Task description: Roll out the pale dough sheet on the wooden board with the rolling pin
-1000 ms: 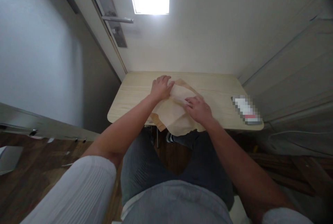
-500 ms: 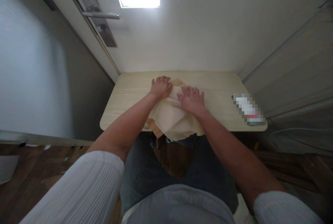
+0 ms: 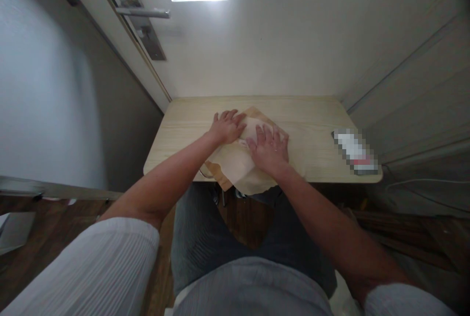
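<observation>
A thin cream sheet (image 3: 240, 163), cloth or paper I cannot tell, lies rumpled on the table and droops over its front edge. Under it a tan, paper-like piece (image 3: 253, 111) shows at the far side, with another corner poking out at the front left. A thin dark loop (image 3: 205, 174) shows beside that front corner. My left hand (image 3: 227, 126) rests palm down on the sheet's far left part, fingers spread. Flat on the sheet's right part lies my right hand (image 3: 270, 148), its fingers also apart. Neither hand grips anything visible.
The pale wooden table (image 3: 183, 125) stands against a white door with a metal handle (image 3: 143, 12). A phone-like item (image 3: 355, 152), blurred by pixels, lies near the table's right edge. A cable (image 3: 422, 182) runs along the right wall.
The cream sheet has shifted and spread, so more of the tan piece shows at the far right. The dark loop has come into sight. Both hands have moved slightly; the view has tilted a little.
</observation>
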The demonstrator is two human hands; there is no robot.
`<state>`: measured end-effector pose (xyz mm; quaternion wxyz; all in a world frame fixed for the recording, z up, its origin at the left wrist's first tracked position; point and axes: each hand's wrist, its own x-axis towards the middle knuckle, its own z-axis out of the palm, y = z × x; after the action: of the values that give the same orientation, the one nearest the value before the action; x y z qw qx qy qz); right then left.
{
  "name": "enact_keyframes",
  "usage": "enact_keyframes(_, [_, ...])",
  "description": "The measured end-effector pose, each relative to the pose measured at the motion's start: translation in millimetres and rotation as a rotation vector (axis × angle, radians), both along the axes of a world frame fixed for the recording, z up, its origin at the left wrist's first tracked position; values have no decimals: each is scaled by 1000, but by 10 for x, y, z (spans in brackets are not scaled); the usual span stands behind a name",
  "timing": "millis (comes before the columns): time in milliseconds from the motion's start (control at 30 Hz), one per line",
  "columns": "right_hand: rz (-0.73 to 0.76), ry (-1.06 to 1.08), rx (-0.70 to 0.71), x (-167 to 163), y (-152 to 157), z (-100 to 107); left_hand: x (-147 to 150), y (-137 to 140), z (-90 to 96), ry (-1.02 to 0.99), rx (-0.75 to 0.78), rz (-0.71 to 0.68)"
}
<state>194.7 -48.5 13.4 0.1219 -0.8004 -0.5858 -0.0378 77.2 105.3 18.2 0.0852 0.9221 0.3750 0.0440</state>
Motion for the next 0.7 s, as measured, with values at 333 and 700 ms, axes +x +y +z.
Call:
enact_keyframes(333, [13,-1,-26,-181,-149,5,-153,-148,23,46,16,17])
enact_keyframes(700, [91,-5,-2,-448,-419,-16,-443,-413,17,39,80,3])
